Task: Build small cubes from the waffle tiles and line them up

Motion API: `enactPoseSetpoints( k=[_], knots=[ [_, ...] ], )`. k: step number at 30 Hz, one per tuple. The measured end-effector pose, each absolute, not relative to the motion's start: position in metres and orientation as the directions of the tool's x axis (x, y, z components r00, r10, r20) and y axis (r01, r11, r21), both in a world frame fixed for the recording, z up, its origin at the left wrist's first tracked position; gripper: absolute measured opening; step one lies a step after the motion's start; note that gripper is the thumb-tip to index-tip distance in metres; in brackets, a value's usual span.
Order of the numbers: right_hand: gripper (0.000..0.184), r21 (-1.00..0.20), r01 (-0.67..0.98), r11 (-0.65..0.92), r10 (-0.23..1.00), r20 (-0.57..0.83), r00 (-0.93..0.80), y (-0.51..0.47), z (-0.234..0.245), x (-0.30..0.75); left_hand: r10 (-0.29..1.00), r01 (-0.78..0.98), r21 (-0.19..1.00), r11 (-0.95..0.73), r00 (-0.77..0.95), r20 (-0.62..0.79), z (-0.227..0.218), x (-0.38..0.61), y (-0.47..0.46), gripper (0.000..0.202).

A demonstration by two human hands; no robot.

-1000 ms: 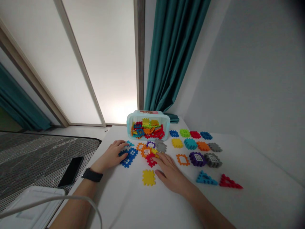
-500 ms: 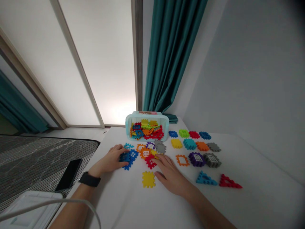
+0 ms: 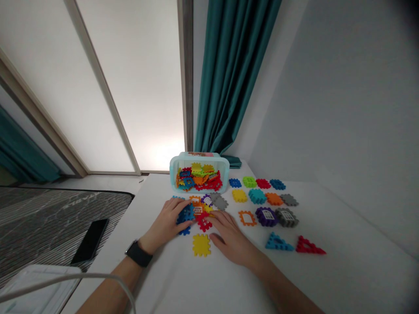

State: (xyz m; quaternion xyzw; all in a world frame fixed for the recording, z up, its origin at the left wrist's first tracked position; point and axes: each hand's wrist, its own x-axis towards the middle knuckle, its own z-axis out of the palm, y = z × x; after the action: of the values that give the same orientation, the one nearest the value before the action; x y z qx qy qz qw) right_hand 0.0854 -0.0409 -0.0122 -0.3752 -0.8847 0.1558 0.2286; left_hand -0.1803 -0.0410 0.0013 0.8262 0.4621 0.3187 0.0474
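My left hand [image 3: 168,222], with a black watch on its wrist, is curled over a bunch of blue waffle blocks [image 3: 186,214] on the white table [image 3: 209,279]. My right hand [image 3: 229,237] lies flat with fingers stretched out, its fingertips at a loose heap of orange, red, purple and grey blocks [image 3: 204,209]. A yellow block [image 3: 201,245] lies just left of its thumb. Behind the heap a clear plastic tub [image 3: 198,173] lies on its side, full of coloured blocks.
Sorted blocks lie in rows to the right: blue [image 3: 235,182], green, red, yellow, teal, orange, grey, a purple one [image 3: 266,216], plus a teal triangle [image 3: 278,242] and a red triangle [image 3: 309,247]. A black phone [image 3: 89,241] rests on the striped mattress at left. White box and cable at lower left.
My left hand has slid right, gathering the blue blocks toward the heap and closing over them. My right hand has hardly moved.
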Motion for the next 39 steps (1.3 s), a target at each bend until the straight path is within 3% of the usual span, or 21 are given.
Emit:
enactPoseSetpoints(
  k=[7, 13, 20, 25, 39],
  knots=[
    [0.036, -0.477, 0.532, 0.699, 0.711, 0.544, -0.446, -0.04, -0.011, 0.08, 0.7, 0.674, 0.331, -0.661, 0.394, 0.596, 0.002, -0.157, -0.049, 0.054],
    [0.035, -0.436, 0.42, 0.796, 0.603, 0.627, -0.493, -0.043, -0.005, 0.08, 0.648, 0.632, 0.299, -0.715, 0.439, 0.622, 0.006, -0.147, -0.054, 0.048],
    [0.024, -0.377, 0.435, 0.818, 0.563, 0.678, -0.471, -0.043, -0.005, 0.079, 0.599, 0.602, 0.271, -0.752, 0.451, 0.661, 0.007, -0.141, -0.056, 0.05],
    [0.024, -0.433, 0.454, 0.779, 0.614, 0.673, -0.412, -0.038, -0.006, 0.083, 0.701, 0.657, 0.373, -0.655, 0.345, 0.624, 0.009, -0.147, -0.056, 0.065],
    [0.021, -0.503, 0.382, 0.775, 0.63, 0.658, -0.412, -0.04, -0.001, 0.084, 0.717, 0.674, 0.371, -0.639, 0.346, 0.605, 0.005, -0.155, -0.053, 0.047]
  ],
)
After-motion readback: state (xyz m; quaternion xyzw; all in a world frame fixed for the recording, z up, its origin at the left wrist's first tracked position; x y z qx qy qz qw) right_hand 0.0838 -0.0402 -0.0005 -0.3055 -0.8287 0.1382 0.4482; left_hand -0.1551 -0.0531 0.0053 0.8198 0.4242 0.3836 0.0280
